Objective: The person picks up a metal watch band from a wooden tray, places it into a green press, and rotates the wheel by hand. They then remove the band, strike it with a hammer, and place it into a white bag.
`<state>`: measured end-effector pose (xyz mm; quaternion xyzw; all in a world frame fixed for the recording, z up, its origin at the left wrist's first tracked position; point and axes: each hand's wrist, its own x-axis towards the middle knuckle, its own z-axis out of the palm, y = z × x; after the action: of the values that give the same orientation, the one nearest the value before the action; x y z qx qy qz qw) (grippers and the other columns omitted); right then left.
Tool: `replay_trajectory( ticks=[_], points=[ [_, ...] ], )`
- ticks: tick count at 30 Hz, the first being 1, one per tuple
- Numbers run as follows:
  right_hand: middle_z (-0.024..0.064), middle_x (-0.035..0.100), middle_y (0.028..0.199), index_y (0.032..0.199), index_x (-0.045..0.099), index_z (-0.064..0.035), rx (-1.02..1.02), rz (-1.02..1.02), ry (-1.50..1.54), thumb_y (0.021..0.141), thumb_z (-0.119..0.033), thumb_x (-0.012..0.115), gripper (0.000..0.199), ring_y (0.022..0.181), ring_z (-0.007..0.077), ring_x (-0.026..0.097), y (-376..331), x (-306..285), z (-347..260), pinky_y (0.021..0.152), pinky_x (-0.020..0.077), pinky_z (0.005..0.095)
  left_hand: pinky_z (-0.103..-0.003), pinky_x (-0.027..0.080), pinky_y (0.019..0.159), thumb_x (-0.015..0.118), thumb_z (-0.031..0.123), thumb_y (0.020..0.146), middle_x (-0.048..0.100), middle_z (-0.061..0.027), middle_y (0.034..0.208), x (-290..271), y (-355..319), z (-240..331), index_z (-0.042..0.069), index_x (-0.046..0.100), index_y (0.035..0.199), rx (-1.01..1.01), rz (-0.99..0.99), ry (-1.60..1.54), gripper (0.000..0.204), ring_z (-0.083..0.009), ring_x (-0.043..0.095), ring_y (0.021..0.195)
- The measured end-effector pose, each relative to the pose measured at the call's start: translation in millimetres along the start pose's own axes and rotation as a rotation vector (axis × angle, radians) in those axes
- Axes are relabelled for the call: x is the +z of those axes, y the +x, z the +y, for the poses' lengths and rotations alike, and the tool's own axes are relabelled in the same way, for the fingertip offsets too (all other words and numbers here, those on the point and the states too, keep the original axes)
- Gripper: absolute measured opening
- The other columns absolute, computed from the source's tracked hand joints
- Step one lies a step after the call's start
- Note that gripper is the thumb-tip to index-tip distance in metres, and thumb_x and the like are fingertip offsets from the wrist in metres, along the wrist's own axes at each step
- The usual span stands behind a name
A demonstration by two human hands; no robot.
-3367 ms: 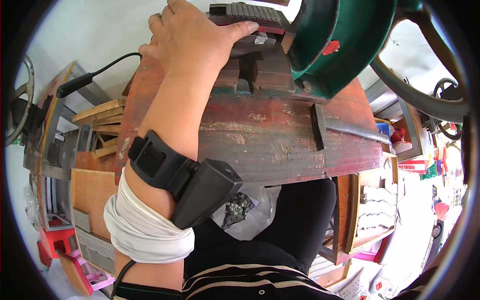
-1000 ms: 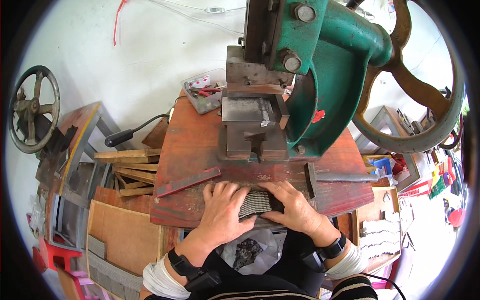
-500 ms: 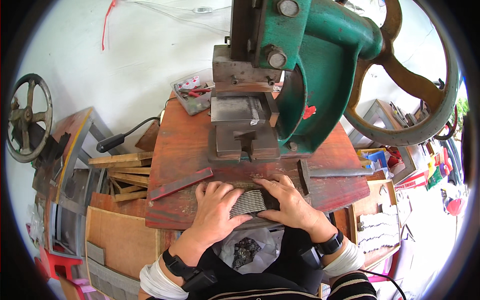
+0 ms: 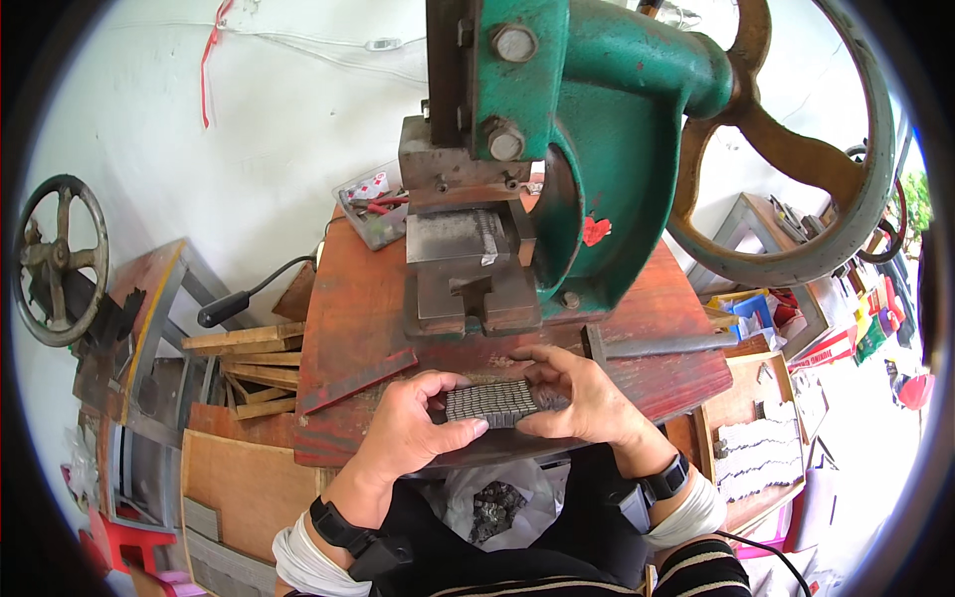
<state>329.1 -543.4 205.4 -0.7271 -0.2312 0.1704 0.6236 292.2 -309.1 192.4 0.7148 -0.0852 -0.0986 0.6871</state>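
Just above the front of the wooden table is a block of small grey metal pieces in tight rows. My left hand grips its left end, with the thumb on the near side and the fingers curled behind. At the other end my right hand pinches it between thumb and fingers. Beyond my hands stands a green hand press with a slotted steel base. On that base lies a grey metal plate. My fingers partly cover the block's ends.
A red bar lies left of my hands, a hammer-like tool to the right. The press's large handwheel overhangs the right side. A clear box of tools sits behind. Below are a bag of metal bits and a wooden tray.
The block has been raised and tilted; its near side now shows. My left fingers have moved from lying flat to curling round its end. The whole view has shifted slightly.
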Motion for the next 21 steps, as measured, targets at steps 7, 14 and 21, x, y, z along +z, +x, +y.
replay_trajectory(
  ticks=[7,14,21],
  points=[
    [0.0117,0.064,0.112,0.135,0.041,0.0036,0.077,-0.023,0.022,0.068,-0.009,0.079,0.078,0.100,0.0153,0.058,-8.2,-9.8,-26.3,0.089,0.0462,0.0297,-0.025,0.049,0.075,0.080,0.012,0.072,0.067,-0.0037,0.093,10.1,1.6,13.4,-0.007,0.064,0.109,-0.007,-0.016,-0.060,0.045,-0.0087,0.058,0.080],
    [0.0120,0.065,0.111,0.136,0.041,0.0010,0.037,-0.036,-0.037,0.067,-0.012,0.080,0.080,0.103,0.0177,0.059,-0.7,-10.3,-12.7,0.093,0.0450,0.0315,-0.026,0.050,0.084,0.076,-0.003,0.072,0.064,-0.0076,0.102,7.7,0.7,6.5,-0.011,0.058,0.114,-0.006,0.006,0.004,0.046,-0.0116,0.061,0.092],
    [0.0146,0.064,0.114,0.136,0.041,-0.0001,0.052,-0.053,-0.030,0.066,-0.011,0.080,0.081,0.108,0.0198,0.059,6.1,-3.1,-12.1,0.095,0.0444,0.0324,-0.024,0.049,0.074,0.080,0.012,0.072,0.067,-0.0046,0.090,2.3,-4.7,-2.1,-0.007,0.064,0.108,0.012,0.050,-0.021,0.043,-0.0078,0.059,0.080]
  ],
)
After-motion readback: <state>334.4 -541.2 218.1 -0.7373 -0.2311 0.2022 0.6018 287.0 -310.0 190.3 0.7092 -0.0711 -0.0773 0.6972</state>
